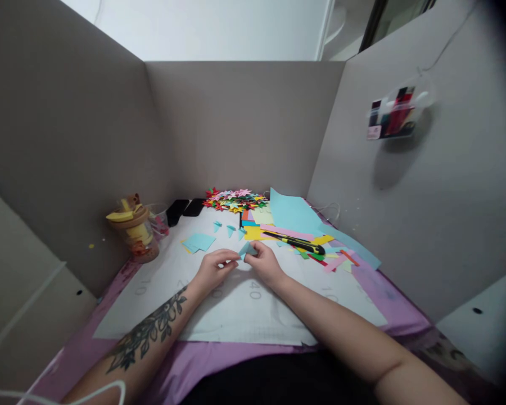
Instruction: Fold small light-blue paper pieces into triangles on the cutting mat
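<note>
A small folded light-blue paper (246, 249) is between my two hands, above the white sheet (236, 315). My right hand (265, 262) pinches it from the right. My left hand (216, 270) is closed at its left edge, thumb and fingers pressed near the paper. Just beyond are several small folded blue pieces (230, 230) in a row. Flat light-blue paper squares (199, 242) lie to the left of them, with a bit of yellow showing beneath.
A yellow-black cutter (295, 242) lies on coloured paper strips (335, 262) at the right. Behind are a pile of paper stars (236, 200), a large blue sheet (297, 214) and two black phones (194, 207). A decorated cup (138, 233) stands left; grey panels (244, 124) enclose the table.
</note>
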`<state>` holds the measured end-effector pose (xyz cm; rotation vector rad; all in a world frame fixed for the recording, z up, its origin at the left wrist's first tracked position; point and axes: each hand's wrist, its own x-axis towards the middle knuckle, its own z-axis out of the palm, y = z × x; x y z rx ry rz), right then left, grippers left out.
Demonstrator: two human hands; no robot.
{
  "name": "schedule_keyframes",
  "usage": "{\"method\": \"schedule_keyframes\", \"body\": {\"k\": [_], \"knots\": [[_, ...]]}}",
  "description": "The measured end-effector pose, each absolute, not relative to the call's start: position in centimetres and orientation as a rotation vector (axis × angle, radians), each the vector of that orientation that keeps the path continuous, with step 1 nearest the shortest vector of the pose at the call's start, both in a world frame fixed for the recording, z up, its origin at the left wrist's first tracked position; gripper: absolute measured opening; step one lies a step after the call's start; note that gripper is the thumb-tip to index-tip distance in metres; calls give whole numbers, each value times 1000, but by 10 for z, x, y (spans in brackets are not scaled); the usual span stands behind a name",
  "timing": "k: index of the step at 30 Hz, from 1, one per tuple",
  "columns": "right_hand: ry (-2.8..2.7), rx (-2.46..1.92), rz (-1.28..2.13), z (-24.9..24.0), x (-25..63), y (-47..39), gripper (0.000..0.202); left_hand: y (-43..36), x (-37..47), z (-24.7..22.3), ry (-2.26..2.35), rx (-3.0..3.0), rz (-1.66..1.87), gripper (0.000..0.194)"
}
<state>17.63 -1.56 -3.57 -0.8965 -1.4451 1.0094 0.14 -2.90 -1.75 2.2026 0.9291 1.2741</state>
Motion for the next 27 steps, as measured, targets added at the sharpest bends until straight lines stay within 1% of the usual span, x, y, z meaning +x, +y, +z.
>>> {"method": "schedule_keyframes", "body": {"k": [5, 9, 14, 27], "knots": [[-1379, -850, 1101, -38, 176, -13, 9, -31, 3, -17, 1043, 2157, 1373, 16], [-1369, -841, 1117, -37, 176, -14, 10, -33, 3, -16, 1120, 2103, 1335, 13], [-1356, -827, 1133, -36, 175, -15, 11, -32, 4, -18, 1076, 2107, 1287, 14], [-1441, -849, 1029, -29, 171, -23, 9, -33, 8, -14, 1190, 1865, 1269, 11]]}}
